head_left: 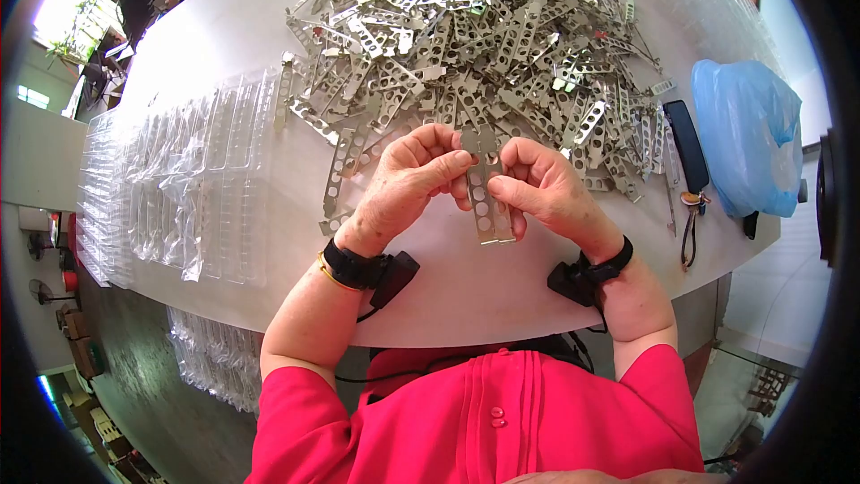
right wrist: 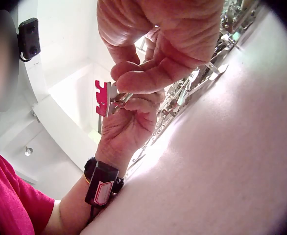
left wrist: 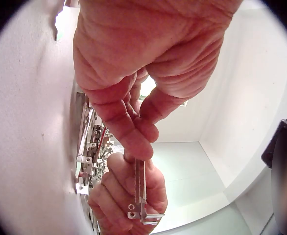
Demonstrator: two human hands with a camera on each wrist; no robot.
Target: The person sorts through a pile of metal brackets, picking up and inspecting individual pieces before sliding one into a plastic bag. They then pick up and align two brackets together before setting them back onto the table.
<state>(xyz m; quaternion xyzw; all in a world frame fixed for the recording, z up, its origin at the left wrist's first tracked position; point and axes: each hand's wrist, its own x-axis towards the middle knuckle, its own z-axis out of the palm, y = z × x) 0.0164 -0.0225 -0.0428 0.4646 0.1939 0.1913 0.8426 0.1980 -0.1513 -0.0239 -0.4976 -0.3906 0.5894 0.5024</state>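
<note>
Two perforated metal strips lie nearly side by side between the hands, above the table near the pile. The left hand pinches them from the left with thumb and fingers; the right hand pinches them from the right. In the left wrist view, the strips show edge-on below the left hand's fingertips, with a bent tab at the end. In the right wrist view, a notched strip end sticks out beside the right hand's fingertips. The fingers hide the strips' middle.
A large pile of metal strips covers the table's far middle. Clear plastic trays stand at left, with more at the far right. A blue plastic bag, a dark case and keys lie at right.
</note>
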